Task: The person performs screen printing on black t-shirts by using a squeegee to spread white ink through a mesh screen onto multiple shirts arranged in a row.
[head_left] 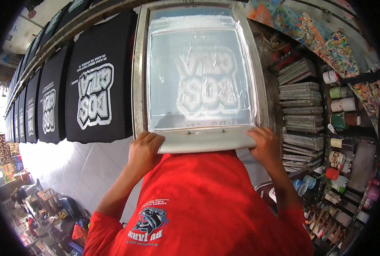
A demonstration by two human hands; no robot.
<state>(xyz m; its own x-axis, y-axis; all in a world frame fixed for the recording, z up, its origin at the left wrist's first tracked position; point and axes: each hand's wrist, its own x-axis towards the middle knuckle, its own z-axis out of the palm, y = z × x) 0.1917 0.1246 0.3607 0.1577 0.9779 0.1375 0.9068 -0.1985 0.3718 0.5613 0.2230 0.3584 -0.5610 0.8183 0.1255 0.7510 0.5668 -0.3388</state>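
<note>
A printing screen in a pale frame fills the upper middle, its translucent mesh showing white ink streaks and a reversed lettered design. My left hand is closed round the left end of a pale, smooth bar along the screen's near edge, and my right hand is closed round its right end. Two small bolts sit just above the bar. To the left, black shirts lie stretched on boards in a long row, each with a white printed design.
Stacked screen frames and a column of ink cans stand at the right, below a paint-spattered panel. A pale tiled floor shows left of me. Chairs and assorted clutter lie at the lower left. A bucket sits at the lower right.
</note>
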